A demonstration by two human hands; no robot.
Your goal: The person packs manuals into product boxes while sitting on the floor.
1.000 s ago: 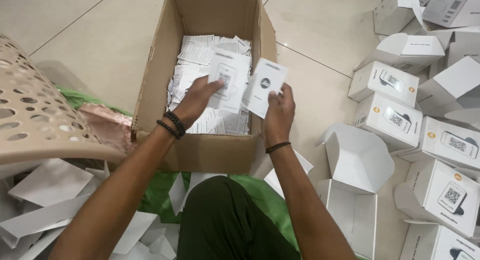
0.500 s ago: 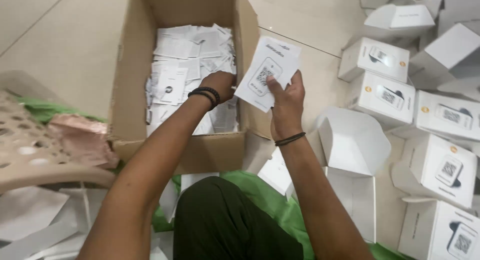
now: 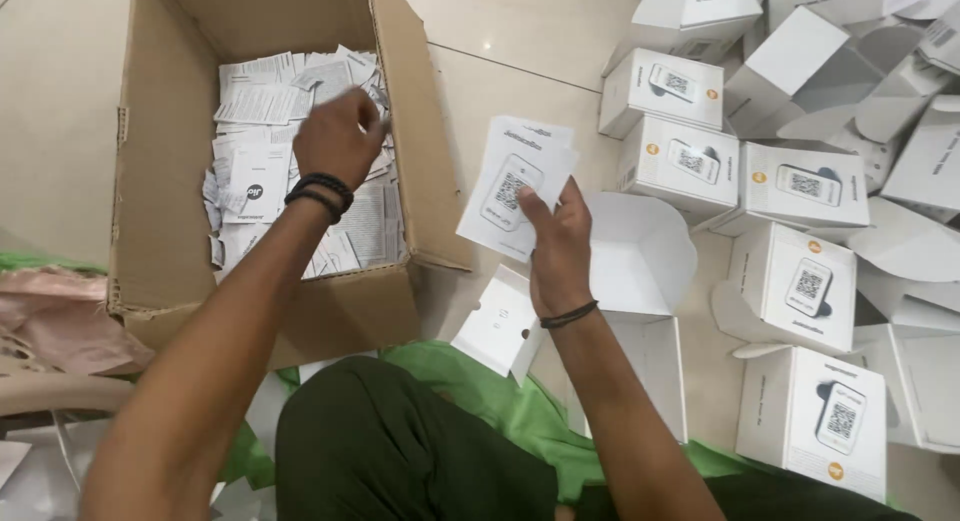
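Head view, looking down on a seated person sorting printed matter on a tiled floor. The left hand point(image 3: 338, 136) reaches into the open cardboard box point(image 3: 405, 131), fingers curled over the heap of white leaflets point(image 3: 262, 171) inside; the picture is blurred there, so whether it grips a sheet or merely touches the pile cannot be told. Two dark bands circle that wrist. The right hand point(image 3: 558, 243) is held over the bare floor just right of the box, clear of its wall, and pinches a small stack of white cards point(image 3: 512, 186) between thumb and fingers at the stack's lower right corner. The cards tilt face-up toward the camera, a likely reason being that the printed device picture and square code on top can be read.

Containers: the cardboard box, flaps up, holds only loose leaflets, lying flat and overlapping across its floor. To the right, many small white cartons point(image 3: 805, 281) stand or lie close together, some shut with a device pictured on the face, others open. One open carton point(image 3: 640, 251) just beside the right hand shows an empty white interior. A flat white sleeve point(image 3: 497, 326) lies below the cards, resting against green cloth point(image 3: 500, 401).
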